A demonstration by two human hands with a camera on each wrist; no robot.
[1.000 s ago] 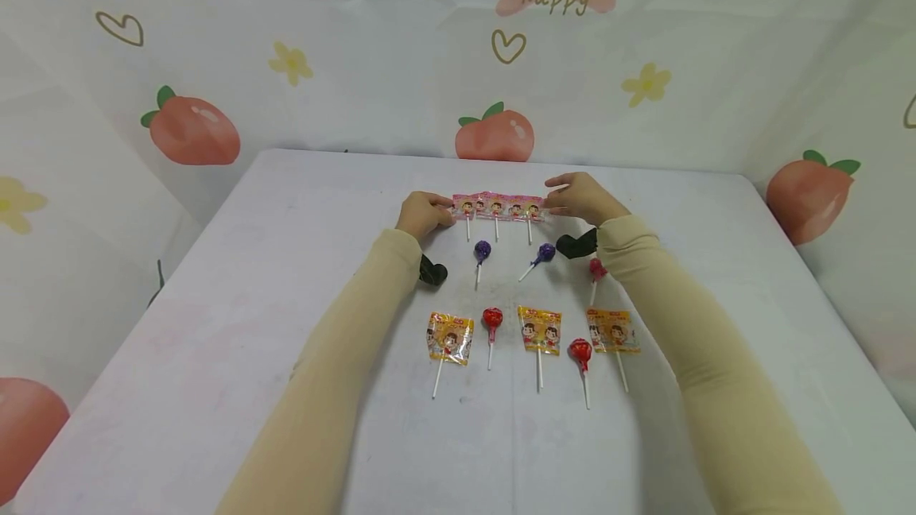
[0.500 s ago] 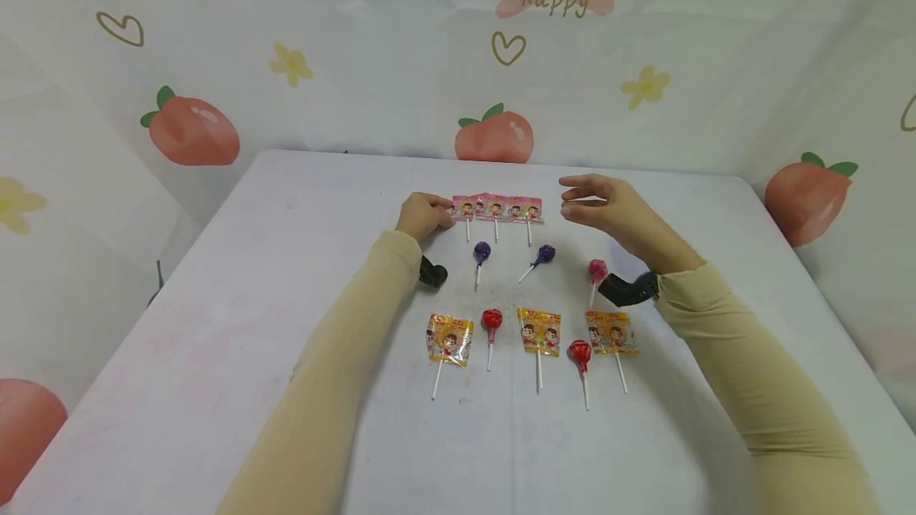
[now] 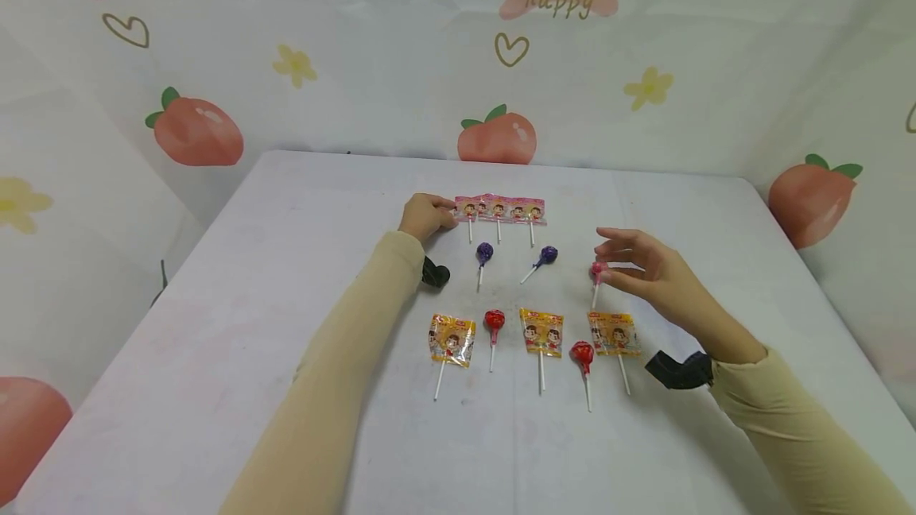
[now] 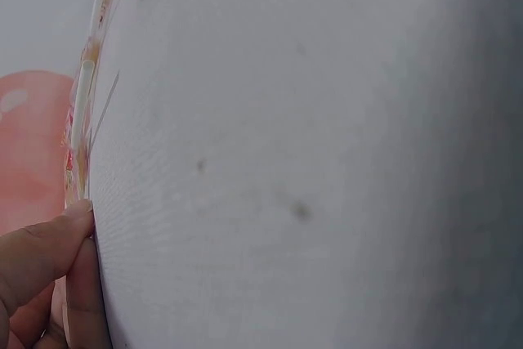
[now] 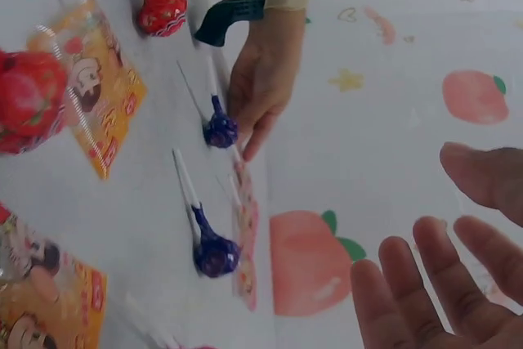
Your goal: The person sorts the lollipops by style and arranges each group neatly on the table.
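At the back of the table, my left hand pinches the left edge of a row of pink-wrapped lollipops. Its thumb and fingers meet on the wrapper's edge in the left wrist view. My right hand is held above the table on the right, fingers spread, with nothing in it. Just by its thumb in the head view is a pink ball lollipop; whether they touch I cannot tell. Two purple ball lollipops lie in front of the pink row, a little apart.
Nearer to me, orange-wrapped lollipops and red ball lollipops lie in a loose row, sticks towards me. The white table meets a printed cloth backdrop at its far edge. Black camera mounts jut from both wrists.
My right hand has left the right end of the pink-wrapped row and moved right and towards me, beside the pink ball lollipop. My left hand has stayed on the row's left edge.
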